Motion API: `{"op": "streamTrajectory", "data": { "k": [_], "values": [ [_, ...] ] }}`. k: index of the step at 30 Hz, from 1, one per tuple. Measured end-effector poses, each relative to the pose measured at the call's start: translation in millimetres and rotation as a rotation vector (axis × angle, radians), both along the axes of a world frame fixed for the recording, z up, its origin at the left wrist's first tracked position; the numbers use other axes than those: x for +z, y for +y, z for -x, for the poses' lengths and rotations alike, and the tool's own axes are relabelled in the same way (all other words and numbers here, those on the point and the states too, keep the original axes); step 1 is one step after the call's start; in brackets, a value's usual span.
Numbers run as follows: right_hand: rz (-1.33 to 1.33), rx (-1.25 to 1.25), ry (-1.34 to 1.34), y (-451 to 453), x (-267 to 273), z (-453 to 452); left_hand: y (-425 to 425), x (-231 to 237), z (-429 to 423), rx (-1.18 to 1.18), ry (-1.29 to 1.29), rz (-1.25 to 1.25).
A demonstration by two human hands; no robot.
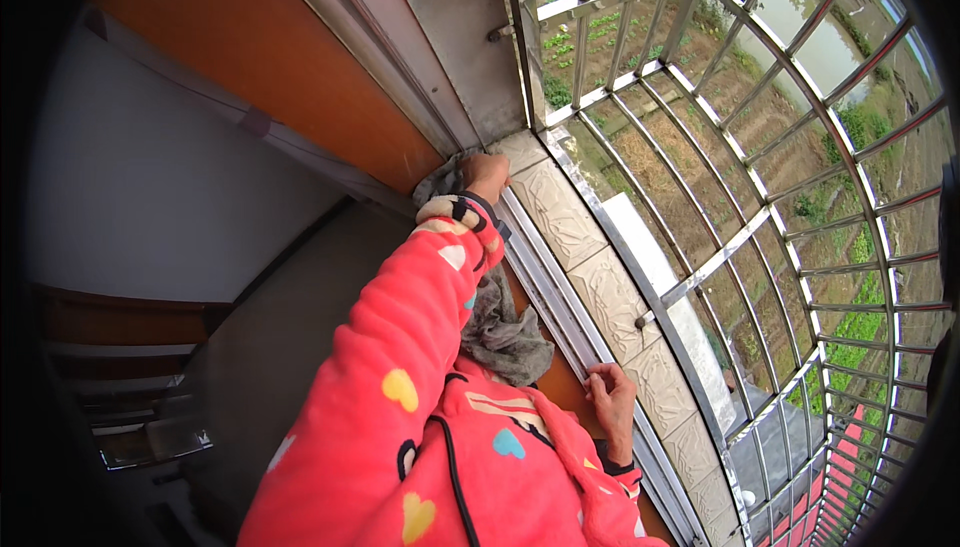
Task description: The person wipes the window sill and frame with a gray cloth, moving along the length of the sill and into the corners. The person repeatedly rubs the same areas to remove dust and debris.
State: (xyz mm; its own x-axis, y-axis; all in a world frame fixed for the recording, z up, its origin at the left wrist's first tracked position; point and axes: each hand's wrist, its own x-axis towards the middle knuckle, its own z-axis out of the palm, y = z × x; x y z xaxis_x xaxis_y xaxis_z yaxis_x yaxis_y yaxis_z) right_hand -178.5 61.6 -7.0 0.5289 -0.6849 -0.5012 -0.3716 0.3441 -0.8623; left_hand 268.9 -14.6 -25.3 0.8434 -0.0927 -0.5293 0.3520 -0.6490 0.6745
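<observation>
My left hand [486, 174] is closed at the far corner of the window sill, with a grey patterned cloth [441, 181] bunched beside and under it. The fingertips are mostly hidden. More grey cloth [504, 333] hangs below my left sleeve; whether it is the same piece cannot be seen. Running along the sill is an aluminium sliding-window track [559, 299] with dark dirt in its grooves. My right hand [611, 401] has curled fingers, and their tips touch the track's inner edge. Whether something small is pinched there is unclear.
Outside the track lies a ledge of embossed beige tiles [600, 277]. A stainless-steel window cage [720, 258] curves around it, with a white board [660, 307] at its base. The window frame [420, 59] and an orange-brown panel [262, 44] rise at the upper left.
</observation>
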Motion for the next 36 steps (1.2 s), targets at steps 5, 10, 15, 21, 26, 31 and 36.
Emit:
{"op": "streamTrajectory", "data": {
  "k": [5,10,15,21,26,31,36],
  "values": [
    [-0.014,-0.004,-0.003,0,-3,2,1,1,8,-0.098,0.062,-0.03],
    [-0.029,-0.02,-0.036,1,-4,4,7,6,13,-0.072,0.013,0.021],
    [0.026,0.019,0.01,0,-4,5,11,11,26,-0.045,0.056,0.057],
    [0.052,0.034,0.043,0,-2,10,17,22,30,-0.184,0.145,-0.033],
    [0.136,0.044,0.083,3,-1,17,40,35,37,-0.541,-0.277,-0.378],
    [0.119,0.023,0.152,6,1,30,54,26,50,-0.649,-0.54,-0.532],
    [0.174,0.05,0.191,6,5,34,58,16,40,-0.741,-0.705,-0.593]
  ]
}}
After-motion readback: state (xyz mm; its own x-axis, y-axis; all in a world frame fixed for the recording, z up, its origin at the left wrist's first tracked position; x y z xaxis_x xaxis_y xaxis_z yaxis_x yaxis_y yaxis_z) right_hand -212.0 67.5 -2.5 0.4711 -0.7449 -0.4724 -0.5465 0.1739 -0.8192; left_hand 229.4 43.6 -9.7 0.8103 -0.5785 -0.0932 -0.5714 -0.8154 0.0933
